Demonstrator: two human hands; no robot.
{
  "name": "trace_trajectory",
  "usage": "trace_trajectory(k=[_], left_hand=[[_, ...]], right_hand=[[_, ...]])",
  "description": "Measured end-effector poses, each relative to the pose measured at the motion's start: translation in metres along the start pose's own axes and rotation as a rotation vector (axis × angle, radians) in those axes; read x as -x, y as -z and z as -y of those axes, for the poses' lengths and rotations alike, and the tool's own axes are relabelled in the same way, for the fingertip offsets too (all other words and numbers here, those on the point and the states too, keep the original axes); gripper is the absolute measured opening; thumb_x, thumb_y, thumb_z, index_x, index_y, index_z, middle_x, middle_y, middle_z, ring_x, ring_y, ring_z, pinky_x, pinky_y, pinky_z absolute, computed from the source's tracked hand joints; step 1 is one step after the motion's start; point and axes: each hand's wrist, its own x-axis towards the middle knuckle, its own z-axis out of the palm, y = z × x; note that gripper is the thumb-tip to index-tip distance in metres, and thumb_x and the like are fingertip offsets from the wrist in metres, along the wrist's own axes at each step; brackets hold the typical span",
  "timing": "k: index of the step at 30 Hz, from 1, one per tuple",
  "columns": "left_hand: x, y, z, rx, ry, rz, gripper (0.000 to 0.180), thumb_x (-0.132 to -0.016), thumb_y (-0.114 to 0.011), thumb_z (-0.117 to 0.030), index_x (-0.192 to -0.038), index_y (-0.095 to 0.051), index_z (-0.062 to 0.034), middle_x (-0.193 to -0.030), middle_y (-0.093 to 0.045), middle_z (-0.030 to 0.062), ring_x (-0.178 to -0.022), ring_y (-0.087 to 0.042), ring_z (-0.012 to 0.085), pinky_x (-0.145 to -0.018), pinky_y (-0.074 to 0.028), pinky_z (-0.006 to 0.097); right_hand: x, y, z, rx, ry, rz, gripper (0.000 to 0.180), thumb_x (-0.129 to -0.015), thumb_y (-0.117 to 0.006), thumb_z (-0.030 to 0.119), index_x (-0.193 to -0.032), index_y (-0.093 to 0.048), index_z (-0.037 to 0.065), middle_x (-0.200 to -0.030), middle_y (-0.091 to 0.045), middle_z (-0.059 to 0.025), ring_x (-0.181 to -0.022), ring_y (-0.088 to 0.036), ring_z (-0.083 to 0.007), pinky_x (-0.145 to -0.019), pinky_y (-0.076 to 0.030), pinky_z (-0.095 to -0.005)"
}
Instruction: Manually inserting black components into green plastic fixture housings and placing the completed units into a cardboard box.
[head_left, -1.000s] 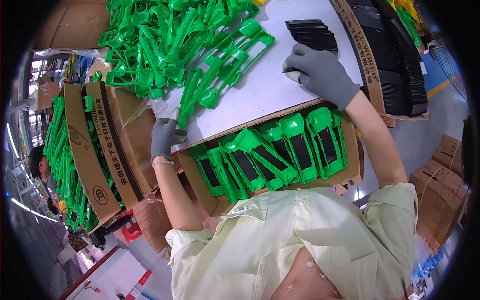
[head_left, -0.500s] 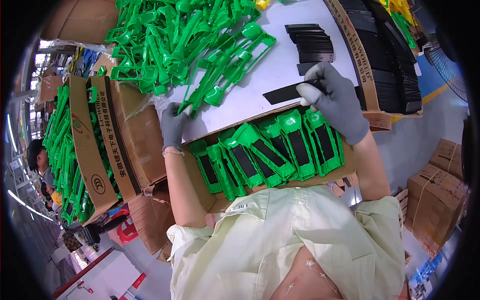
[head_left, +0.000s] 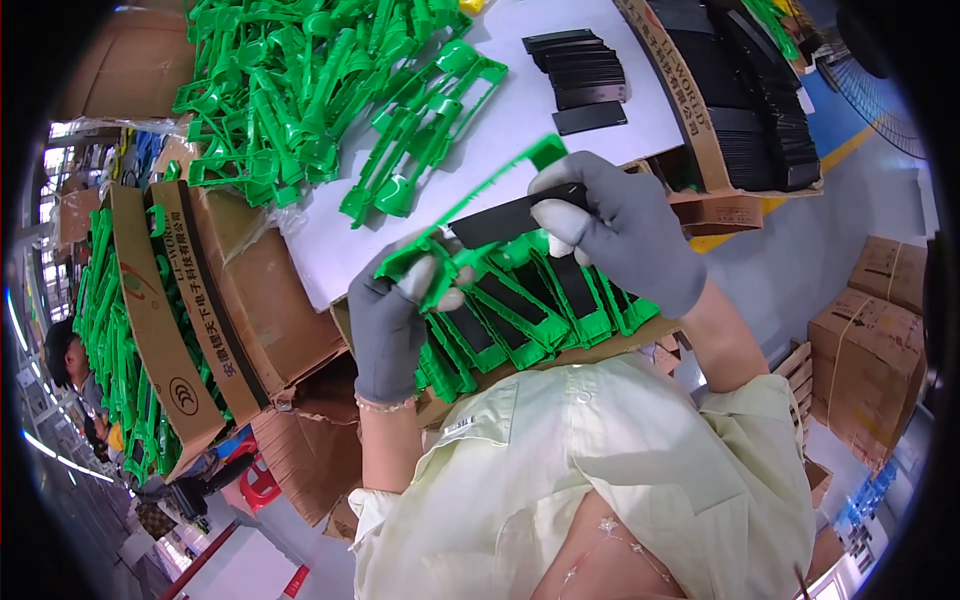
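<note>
My left hand (head_left: 392,310), in a grey glove with pale fingertips, is closed on one end of a green plastic frame (head_left: 490,185). The frame slants up and to the right. My right hand (head_left: 610,225), gloved alike, pinches a flat black strip (head_left: 490,222) by its right end. The strip's left end lies close to the frame; whether they touch I cannot tell. Below both hands, several green frames with black strips in them (head_left: 525,315) stand in an open cardboard box (head_left: 470,385), partly hidden by my hands.
A heap of green frames (head_left: 310,90) covers the left of the white table (head_left: 475,135), with a few loose ones (head_left: 415,140) beside it. Black strips (head_left: 580,70) lie stacked at the right. Cardboard boxes of black strips (head_left: 690,90) and green frames (head_left: 150,300) flank the table.
My left hand has lifted a green frame off the table and brought it nearer. My right hand has moved left with the black strip, toward the frame. The view has shifted somewhat.
</note>
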Motion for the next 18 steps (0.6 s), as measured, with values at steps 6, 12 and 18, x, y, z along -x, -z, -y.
trace_trajectory(k=[6,12,18], left_hand=[[0.002,-0.021,0.005,0.010,0.079,0.059,0.028,-0.089,-0.054,-0.002,-0.115,-0.056,0.0097,-0.094,-0.065,0.0161,-0.077,-0.068,0.0266,-0.060,-0.058,0.027],[0.002,-0.038,0.008,-0.122,0.080,-0.010,0.021,-0.087,-0.058,-0.003,-0.104,-0.058,0.0089,-0.081,-0.064,0.0134,-0.070,-0.068,0.0241,-0.050,-0.053,0.025],[0.002,-0.045,0.008,-0.085,0.044,-0.013,0.023,-0.087,-0.058,-0.002,-0.106,-0.059,0.0097,-0.080,-0.064,0.0128,-0.069,-0.068,0.0230,-0.052,-0.053,0.025]], right_hand=[[0.008,0.006,-0.005,0.036,-0.095,-0.017,0.018,-0.088,-0.061,0.016,-0.099,-0.061,0.002,-0.061,-0.059,-0.0008,-0.051,-0.055,-0.0035,-0.045,-0.040,-0.0199],[0.012,0.011,-0.011,0.341,0.074,-0.057,0.018,-0.087,-0.062,0.015,-0.099,-0.061,0.002,-0.060,-0.060,-0.0054,-0.050,-0.060,-0.0087,-0.047,-0.044,-0.0229],[0.010,0.016,-0.023,0.409,0.132,-0.055,0.018,-0.085,-0.065,0.018,-0.098,-0.061,0.006,-0.064,-0.063,-0.0089,-0.052,-0.062,-0.0153,-0.049,-0.045,-0.0277]])
